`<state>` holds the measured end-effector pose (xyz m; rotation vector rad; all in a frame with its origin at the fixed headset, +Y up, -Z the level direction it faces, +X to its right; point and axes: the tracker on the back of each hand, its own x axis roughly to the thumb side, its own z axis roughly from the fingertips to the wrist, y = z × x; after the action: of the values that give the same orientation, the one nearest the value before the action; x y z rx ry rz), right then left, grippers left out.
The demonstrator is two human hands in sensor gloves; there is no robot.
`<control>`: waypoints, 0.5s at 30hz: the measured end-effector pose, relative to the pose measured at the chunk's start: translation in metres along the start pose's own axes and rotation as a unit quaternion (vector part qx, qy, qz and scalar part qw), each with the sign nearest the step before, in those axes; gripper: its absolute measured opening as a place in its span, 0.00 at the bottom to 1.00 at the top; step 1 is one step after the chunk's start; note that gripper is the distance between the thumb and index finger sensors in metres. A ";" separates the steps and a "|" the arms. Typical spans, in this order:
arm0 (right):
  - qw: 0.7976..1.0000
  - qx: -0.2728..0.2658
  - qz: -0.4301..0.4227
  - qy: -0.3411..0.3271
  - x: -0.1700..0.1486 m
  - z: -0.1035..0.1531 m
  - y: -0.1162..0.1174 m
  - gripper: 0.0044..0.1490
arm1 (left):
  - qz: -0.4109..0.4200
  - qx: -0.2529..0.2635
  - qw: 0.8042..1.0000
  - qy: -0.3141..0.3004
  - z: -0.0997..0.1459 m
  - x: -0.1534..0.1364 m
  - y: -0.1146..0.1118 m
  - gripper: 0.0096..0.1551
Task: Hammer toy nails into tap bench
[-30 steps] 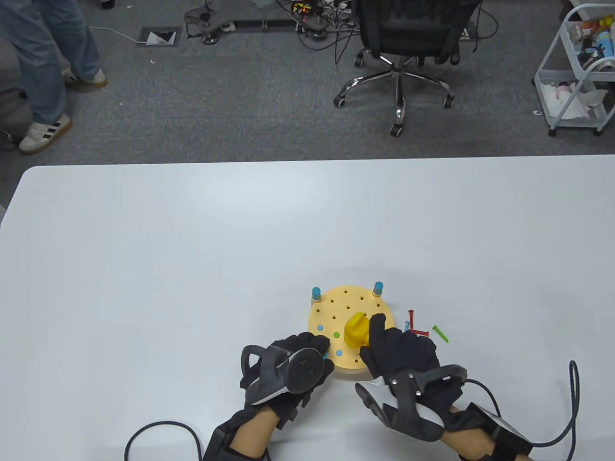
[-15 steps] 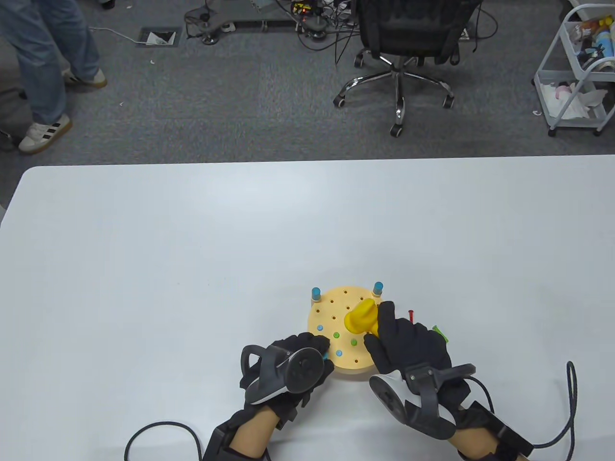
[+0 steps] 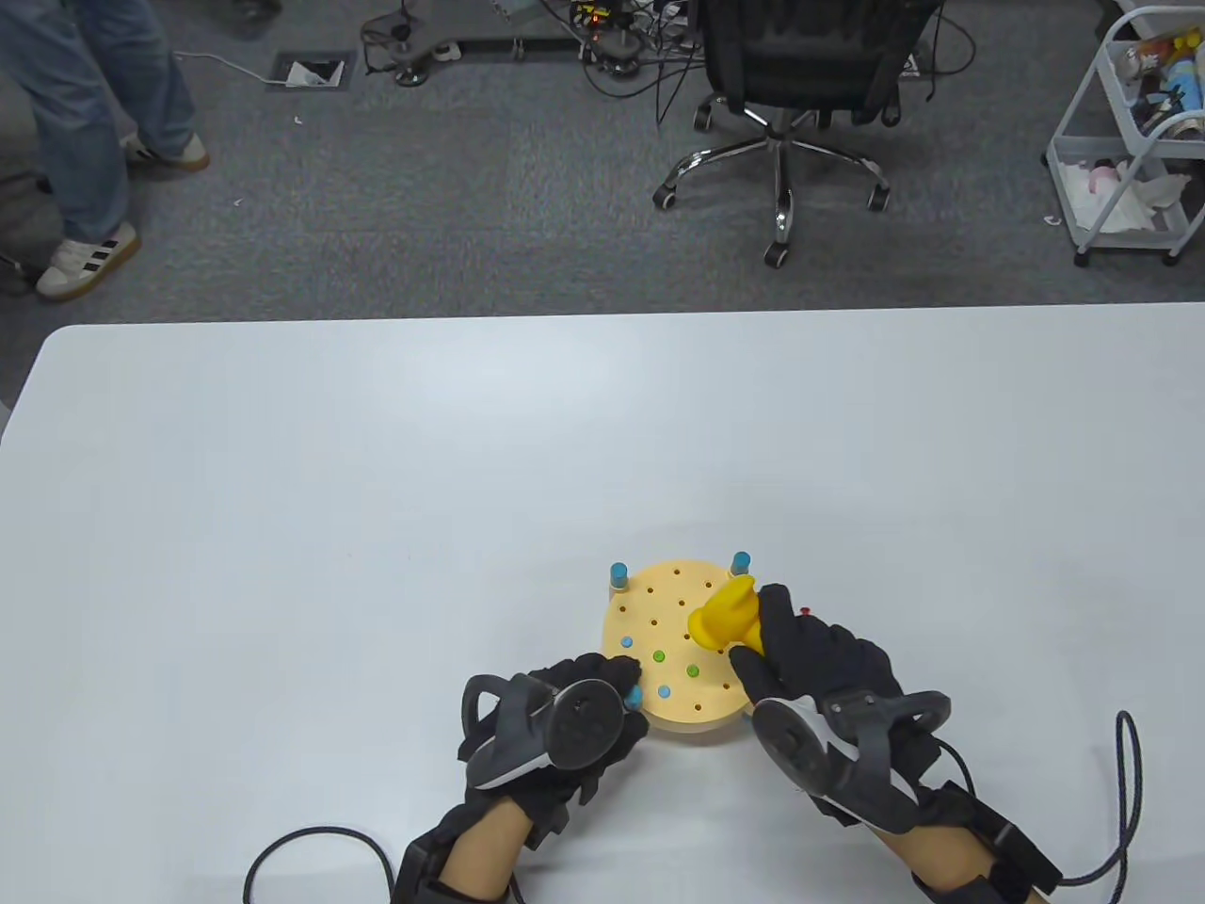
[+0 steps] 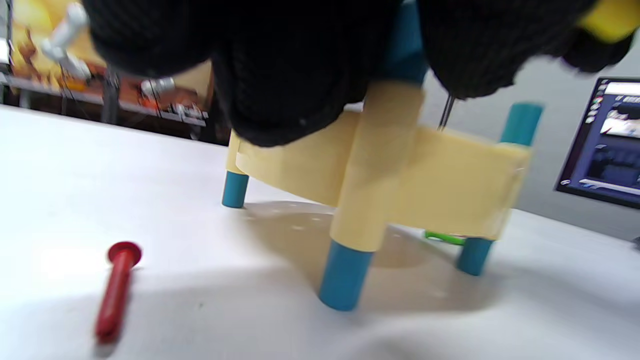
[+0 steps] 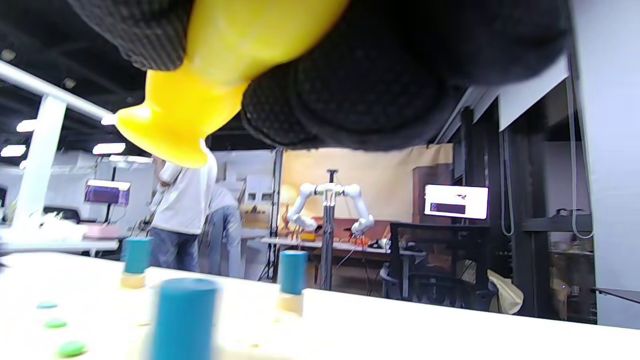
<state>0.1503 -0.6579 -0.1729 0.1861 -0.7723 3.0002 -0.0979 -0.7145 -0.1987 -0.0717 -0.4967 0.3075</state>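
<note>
A round pale yellow tap bench (image 3: 659, 589) on blue legs stands near the table's front edge. Blue and green nail heads (image 3: 692, 670) sit flush in its top. My right hand (image 3: 810, 659) grips the yellow toy hammer (image 3: 723, 617) and holds it raised over the bench's right side; the hammer also shows in the right wrist view (image 5: 210, 75). My left hand (image 3: 602, 687) grips the bench's near-left blue post (image 4: 402, 45) and steadies the bench (image 4: 450, 185). A red nail (image 3: 806, 611) peeks out beside my right hand; the other loose nails are hidden behind it.
A red nail (image 4: 116, 290) lies on the table beside the bench in the left wrist view, and a green nail (image 4: 445, 237) lies beyond the bench legs. A cable (image 3: 1125, 791) loops at the front right. An office chair (image 3: 800, 85) stands beyond the table's far edge.
My right hand has lifted the hammer off the bench and swung it up and to the right, uncovering a green nail head. My left hand has stayed on the post.
</note>
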 end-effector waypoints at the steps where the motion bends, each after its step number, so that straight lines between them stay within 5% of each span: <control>1: 1.000 -0.011 -0.011 0.014 -0.014 -0.001 0.004 0.45 | 0.030 0.017 0.999 0.034 0.007 -0.011 0.009 0.34; 4: 0.999 -0.002 -0.022 0.050 -0.047 -0.003 0.018 0.45 | 0.009 0.012 0.989 0.146 0.011 -0.041 0.008 0.28; 7: 0.997 0.019 -0.014 0.073 -0.069 -0.005 0.034 0.45 | -0.044 -0.091 0.971 0.216 0.001 -0.050 -0.013 0.31; 15: 0.990 0.072 -0.023 0.118 -0.104 -0.003 0.064 0.45 | -0.180 -0.061 0.941 0.282 -0.021 -0.031 -0.046 0.30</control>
<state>0.2489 -0.7136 -0.2193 -0.1427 -0.5218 2.9598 -0.1011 -0.7675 -0.2244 -0.1816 0.0472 -0.1087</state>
